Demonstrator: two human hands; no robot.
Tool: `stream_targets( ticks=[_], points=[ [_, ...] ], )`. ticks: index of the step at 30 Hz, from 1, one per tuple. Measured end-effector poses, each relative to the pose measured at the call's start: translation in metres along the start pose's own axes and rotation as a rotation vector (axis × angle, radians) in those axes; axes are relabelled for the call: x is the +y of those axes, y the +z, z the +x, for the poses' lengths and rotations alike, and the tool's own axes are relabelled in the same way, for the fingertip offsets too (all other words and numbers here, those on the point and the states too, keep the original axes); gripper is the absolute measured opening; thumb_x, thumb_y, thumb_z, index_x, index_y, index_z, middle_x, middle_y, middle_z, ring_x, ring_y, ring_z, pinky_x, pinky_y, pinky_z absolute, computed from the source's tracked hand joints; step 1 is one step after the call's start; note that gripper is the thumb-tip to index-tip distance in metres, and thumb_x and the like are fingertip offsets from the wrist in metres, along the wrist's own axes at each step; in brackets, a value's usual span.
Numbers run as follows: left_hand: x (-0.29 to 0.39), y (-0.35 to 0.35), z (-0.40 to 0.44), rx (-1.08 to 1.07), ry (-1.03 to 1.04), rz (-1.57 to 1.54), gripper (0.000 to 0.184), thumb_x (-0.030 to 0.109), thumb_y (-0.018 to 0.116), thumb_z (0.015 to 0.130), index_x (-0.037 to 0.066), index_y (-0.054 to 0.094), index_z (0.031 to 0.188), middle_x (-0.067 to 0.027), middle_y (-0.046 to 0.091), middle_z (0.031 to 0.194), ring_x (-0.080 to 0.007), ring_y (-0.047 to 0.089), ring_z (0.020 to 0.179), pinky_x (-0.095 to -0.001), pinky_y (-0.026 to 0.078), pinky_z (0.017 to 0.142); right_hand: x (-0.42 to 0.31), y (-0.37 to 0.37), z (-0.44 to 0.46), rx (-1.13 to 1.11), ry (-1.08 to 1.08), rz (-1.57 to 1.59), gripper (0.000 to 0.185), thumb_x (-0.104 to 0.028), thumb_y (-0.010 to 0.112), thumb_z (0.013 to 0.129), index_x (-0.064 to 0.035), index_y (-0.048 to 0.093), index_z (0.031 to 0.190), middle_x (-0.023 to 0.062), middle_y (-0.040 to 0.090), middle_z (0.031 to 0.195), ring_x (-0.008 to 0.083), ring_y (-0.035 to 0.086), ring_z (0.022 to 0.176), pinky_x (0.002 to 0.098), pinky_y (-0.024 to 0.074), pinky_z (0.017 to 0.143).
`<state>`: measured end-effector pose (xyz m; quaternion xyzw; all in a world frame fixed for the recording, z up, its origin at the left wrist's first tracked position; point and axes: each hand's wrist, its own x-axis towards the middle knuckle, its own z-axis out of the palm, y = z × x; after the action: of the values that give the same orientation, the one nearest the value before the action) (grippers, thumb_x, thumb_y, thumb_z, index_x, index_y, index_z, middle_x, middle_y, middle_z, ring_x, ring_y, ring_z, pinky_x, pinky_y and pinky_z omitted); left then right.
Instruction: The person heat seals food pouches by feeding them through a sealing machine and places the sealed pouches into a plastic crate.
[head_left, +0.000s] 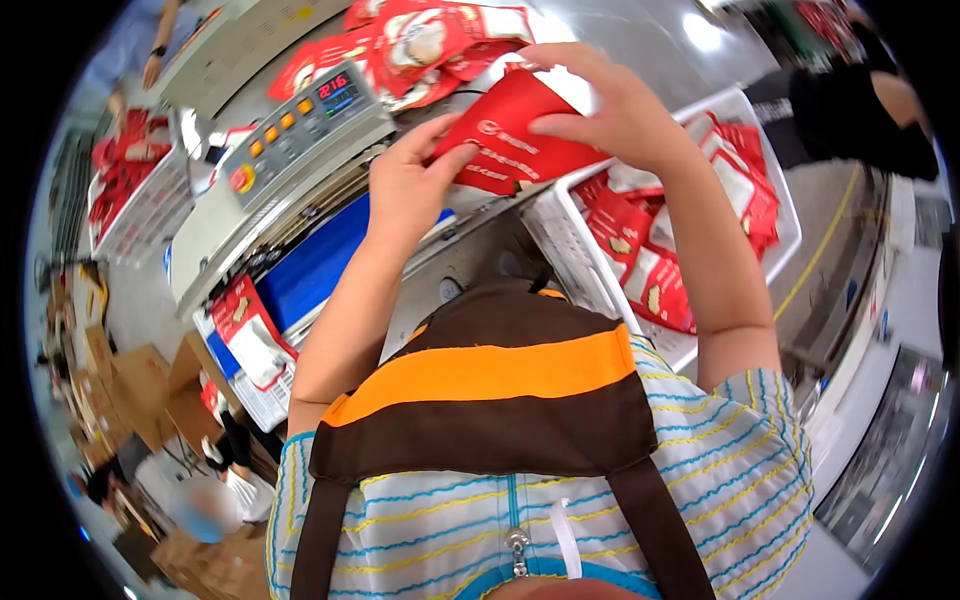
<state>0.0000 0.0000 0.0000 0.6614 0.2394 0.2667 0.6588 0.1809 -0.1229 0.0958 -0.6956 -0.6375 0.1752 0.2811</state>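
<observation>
The left hand (412, 180) is pinching the near-left edge of a red printed pouch (520, 135), its thumb lying over the front and its fingers going behind. The right hand (628, 112) is gripping the pouch's far-right corner, thumb pressing on the red face and the other fingers curving over the far side. The pouch is therefore stretching between both hands, its white lettering facing up.

To the left of the left hand, a control panel (290, 135) is showing red digits above a row of lit buttons. Nearer the body from that hand, a blue conveyor belt (318, 250) is running along the machine, and a red-and-white pouch (250, 330) is lying by its near-left end. Beyond the left hand, a pile of red-and-white pouches (425, 50) is resting on a metal surface. Below the right hand and forearm, a white plastic basket (790, 215) is holding more pouches. Far left of the left hand, another white basket (150, 215) is holding red packs, with a co-worker's hand (152, 70) hanging above.
</observation>
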Motion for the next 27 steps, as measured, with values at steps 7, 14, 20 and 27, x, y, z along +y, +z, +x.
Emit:
stream_targets(
  ticks=[7, 14, 20, 27],
  points=[
    [-0.006, -0.089, -0.035, 0.436, 0.025, -0.512, 0.015, 0.003, 0.057, 0.079, -0.002, 0.055, 0.093, -0.0062, 0.061, 0.084, -0.0094, 0.055, 0.073, -0.0217, 0.045, 0.069, 0.045, 0.095, 0.042, 0.061, 0.168, 1.013, 0.047, -0.01, 0.056, 0.078, -0.0057, 0.041, 0.123, 0.0084, 0.05, 0.115, 0.0164, 0.046, 0.107, 0.0317, 0.0369, 0.09],
    [-0.05, -0.098, -0.052, 0.539, -0.016, -0.488, 0.017, 0.01, 0.055, 0.083, -0.001, 0.055, 0.095, -0.0049, 0.06, 0.085, -0.0083, 0.053, 0.076, -0.0207, 0.042, 0.071, 0.039, 0.164, 0.082, 0.258, 0.33, 1.473, 0.019, -0.01, 0.052, 0.083, 0.0021, 0.055, 0.097, 0.0063, 0.059, 0.094, 0.0126, 0.054, 0.087, 0.0253, 0.0402, 0.08],
    [-0.117, -0.099, -0.045, 0.681, -0.181, -0.73, 0.016, 0.015, 0.054, 0.084, -0.001, 0.056, 0.087, -0.0055, 0.06, 0.08, -0.0086, 0.054, 0.067, -0.0196, 0.041, 0.062, 0.085, 0.208, 0.067, 0.338, 0.518, 1.56, 0.012, -0.009, 0.052, 0.082, 0.0012, 0.056, 0.087, 0.0065, 0.059, 0.088, 0.0134, 0.054, 0.082, 0.0238, 0.0399, 0.076],
    [-0.219, -0.07, -0.01, 0.665, -0.544, -0.744, 0.018, 0.012, 0.059, 0.079, -0.003, 0.057, 0.09, -0.0083, 0.061, 0.083, -0.0131, 0.057, 0.07, -0.0244, 0.044, 0.062, 0.173, 0.247, 0.045, 0.445, 0.809, 1.187, 0.017, -0.009, 0.055, 0.079, 0.0048, 0.054, 0.088, 0.0115, 0.059, 0.086, 0.017, 0.055, 0.079, 0.0267, 0.042, 0.075]
  ],
)
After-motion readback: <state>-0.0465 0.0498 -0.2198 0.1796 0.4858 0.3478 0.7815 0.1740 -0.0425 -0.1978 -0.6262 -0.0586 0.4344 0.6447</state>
